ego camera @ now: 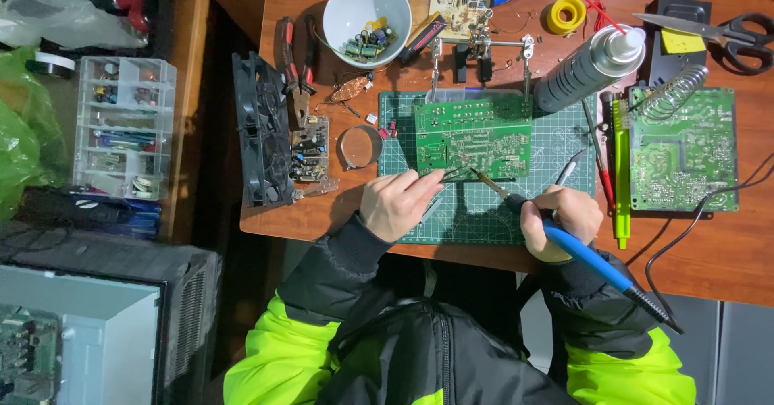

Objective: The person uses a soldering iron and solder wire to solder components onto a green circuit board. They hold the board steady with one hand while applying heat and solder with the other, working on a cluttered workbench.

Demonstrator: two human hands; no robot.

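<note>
The right hand grasps a blue iron, tip touching the board's near edge at the mat's middle. The left hand pinches tweezers just beside that tip.

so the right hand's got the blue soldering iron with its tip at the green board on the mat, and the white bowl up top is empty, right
Not quite: the white bowl is not empty; the head view shows small components in it. The rest holds: the right hand holds the blue soldering iron, its tip at the green board on the mat.
</note>
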